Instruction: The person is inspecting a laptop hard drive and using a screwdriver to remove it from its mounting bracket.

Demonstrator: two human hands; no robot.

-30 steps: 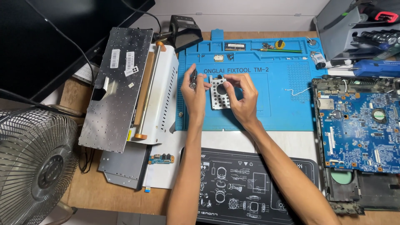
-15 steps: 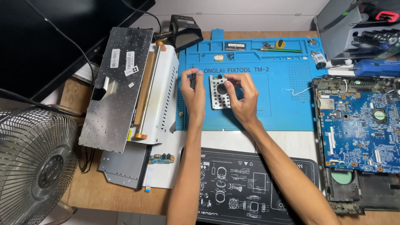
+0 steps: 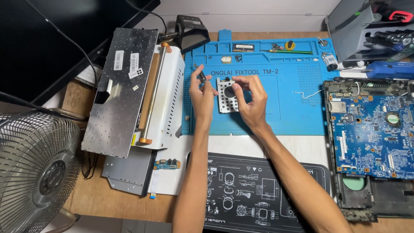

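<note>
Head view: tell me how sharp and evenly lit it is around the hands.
Head view: even, soft light; the metal bracket and both hands, left and right, look sharp; only faint shadows on the blue mat; the fan at the corner looks slightly stretched.

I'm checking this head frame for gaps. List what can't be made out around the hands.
- Small dark part in the left hand: head view, too small to identify.
- Metal bracket: its right side is covered by the right hand.
- Screws and bits at the top of the blue mat: too small to tell apart.
- Fan: cut off by the left and bottom edges.
- Laptop board: cut off at the right edge.
</note>
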